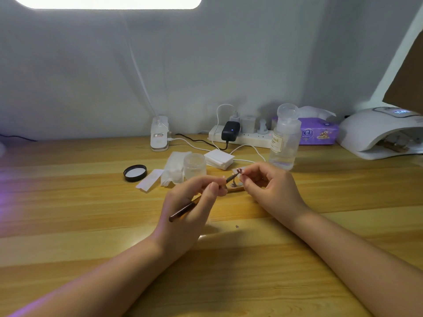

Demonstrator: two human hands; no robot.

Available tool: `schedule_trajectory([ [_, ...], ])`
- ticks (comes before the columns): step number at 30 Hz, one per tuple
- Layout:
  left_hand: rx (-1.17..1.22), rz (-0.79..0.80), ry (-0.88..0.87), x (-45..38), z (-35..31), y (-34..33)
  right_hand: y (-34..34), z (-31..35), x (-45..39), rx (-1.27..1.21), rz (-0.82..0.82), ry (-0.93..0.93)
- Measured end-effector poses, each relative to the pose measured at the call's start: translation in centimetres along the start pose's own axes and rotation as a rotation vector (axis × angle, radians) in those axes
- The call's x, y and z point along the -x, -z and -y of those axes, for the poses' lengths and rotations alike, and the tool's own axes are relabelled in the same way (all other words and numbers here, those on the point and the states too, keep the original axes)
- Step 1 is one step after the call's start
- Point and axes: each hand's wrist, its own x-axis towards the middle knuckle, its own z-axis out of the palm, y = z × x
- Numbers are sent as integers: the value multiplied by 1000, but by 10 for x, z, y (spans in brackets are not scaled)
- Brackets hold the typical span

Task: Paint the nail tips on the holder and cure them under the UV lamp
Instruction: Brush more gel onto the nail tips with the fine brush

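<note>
Small pinkish nail tip (238, 171) sits raised above the table, pinched in the curled fingertips of the right hand (272, 188); whether it's on a stand peg I can't tell. Thin dark-handled nail brush (183, 210) is gripped pencil-style in the left hand (194, 202), bristle end touching or just at the nail tip. Both hands closed on their items, forearms resting on the light wooden table (68, 213).

Directly under the hands: small wooden holder strip (235, 188) with round pegs, lying flat on the table.

Just behind: squat frosted plastic jar (194, 165), open, with a crumpled white wipe (172, 168) beside it; black round lid (135, 172) lying further left. Stack of white square cotton pads (219, 159) behind the jar. Clear pump bottle with a cream label (285, 138) stands right of the pads.

Back row against the wall: white power strip (247, 137) with a black adapter (230, 131) plugged in, purple tissue pack (320, 131). Far right: white dome-shaped UV lamp (375, 131), display lit, another holder visible inside its opening.
</note>
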Motion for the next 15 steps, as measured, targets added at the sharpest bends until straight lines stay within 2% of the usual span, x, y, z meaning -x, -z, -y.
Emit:
schedule_trajectory([
  [7,-54,-33,-18,-2,-3,0,0,-2,-1,27,6,-14],
  [15,-79,13,-4,-1,-5,1,0,-2,-1,93,-9,4],
])
